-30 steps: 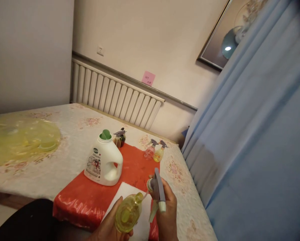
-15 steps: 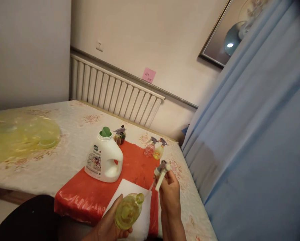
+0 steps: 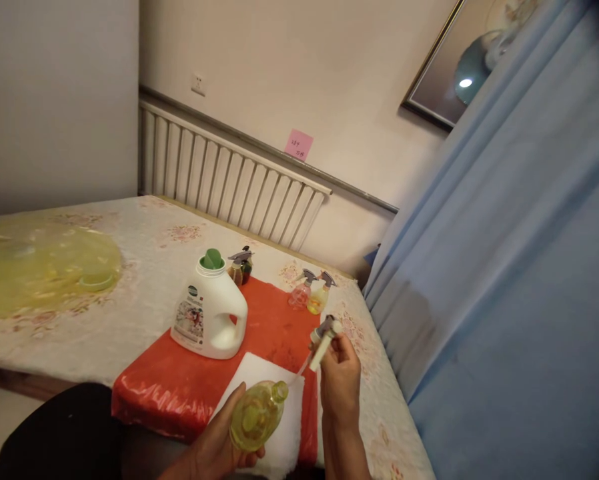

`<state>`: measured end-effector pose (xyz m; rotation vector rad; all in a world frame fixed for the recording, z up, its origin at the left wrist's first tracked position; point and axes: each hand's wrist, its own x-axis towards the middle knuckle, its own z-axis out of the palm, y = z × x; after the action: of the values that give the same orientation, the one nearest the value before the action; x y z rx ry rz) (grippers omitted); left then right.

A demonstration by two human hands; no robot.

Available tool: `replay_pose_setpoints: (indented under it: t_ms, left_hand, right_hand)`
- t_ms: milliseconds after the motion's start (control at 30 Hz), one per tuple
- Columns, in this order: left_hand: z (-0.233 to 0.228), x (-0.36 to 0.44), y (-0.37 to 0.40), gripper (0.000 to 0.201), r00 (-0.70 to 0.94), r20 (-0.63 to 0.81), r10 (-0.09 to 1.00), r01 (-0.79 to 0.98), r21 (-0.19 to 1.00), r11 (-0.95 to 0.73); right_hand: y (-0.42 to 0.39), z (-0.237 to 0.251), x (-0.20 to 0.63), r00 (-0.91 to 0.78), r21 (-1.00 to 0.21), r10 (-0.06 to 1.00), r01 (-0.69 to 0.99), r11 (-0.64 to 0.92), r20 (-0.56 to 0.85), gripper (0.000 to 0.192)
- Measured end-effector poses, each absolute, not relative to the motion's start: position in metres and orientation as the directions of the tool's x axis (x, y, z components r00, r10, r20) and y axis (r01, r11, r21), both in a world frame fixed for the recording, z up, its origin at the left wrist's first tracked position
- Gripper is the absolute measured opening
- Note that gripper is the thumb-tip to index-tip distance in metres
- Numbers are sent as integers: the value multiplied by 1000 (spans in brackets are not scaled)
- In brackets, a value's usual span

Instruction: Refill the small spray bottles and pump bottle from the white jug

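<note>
Floral cover (image 3: 144, 287): stretched from the left edge to the lower right of the frame, beneath a pale wall (image 3: 259, 67).
Yellow see-through plastic (image 3: 39, 267): spread flat at the left edge.
White jug (image 3: 209, 320): upright just left of centre, with green showing in its mouth; standing on a shiny red block (image 3: 169, 397).
Left hand (image 3: 229, 433): low in the middle, fingers curled round the yellow bottle.
Dark spray bottles (image 3: 236, 272): close together, just behind the jug.
Yellow bottle (image 3: 257, 417): lower middle, tilted, neck uncapped and pointing right; above a white pad (image 3: 284, 417).
Pink spray bottle (image 3: 299, 297): right of centre, beside a pale yellow spray bottle (image 3: 319, 300).
Spray head (image 3: 324, 340): off the bottle, thin tube (image 3: 304, 363) slanting down towards the bottle's mouth; tip inside or just outside, cannot tell.
Right hand (image 3: 342, 373): right of centre at lower height, gripping the spray head.
Blue curtain (image 3: 499, 233): hanging down the right side.
</note>
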<state>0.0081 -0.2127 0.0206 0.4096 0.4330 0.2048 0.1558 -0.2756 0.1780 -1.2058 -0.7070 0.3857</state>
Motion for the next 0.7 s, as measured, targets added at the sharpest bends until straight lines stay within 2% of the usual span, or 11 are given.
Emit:
replay_pose_setpoints:
  t_ms: [67, 133, 233, 333, 467, 567, 700]
  left_hand:
    - [23, 7, -212, 68, 887, -364, 283, -114, 423, 899]
    - [23, 5, -211, 66, 887, -363, 285, -121, 414, 902]
    - [16, 3, -207, 66, 872, -387, 299, -131, 405, 905]
    - [6, 0, -202, 67, 851, -411, 326, -153, 399, 904]
    - [-2, -4, -197, 67, 807, -467, 361, -186, 379, 906]
    - [1, -7, -193, 62, 804, -481, 350, -195, 343, 919]
    - [6, -12, -186, 61, 812, -467, 349, -210, 325, 922]
  right_hand:
    - [-274, 178, 155, 719, -941, 629, 107, 321, 297, 29]
    - [-270, 177, 157, 717, -936, 640, 51, 347, 277, 29]
    - [-260, 171, 167, 790, -911, 569, -33, 411, 227, 31]
    - [-246, 163, 186, 829, -927, 500, 57, 370, 251, 31]
    - [-222, 150, 215, 829, -936, 457, 204, 288, 321, 34]
    - [-198, 136, 225, 766, -922, 515, 346, 171, 384, 33]
    - [-168, 105, 222, 623, -836, 654, 549, 26, 429, 17]
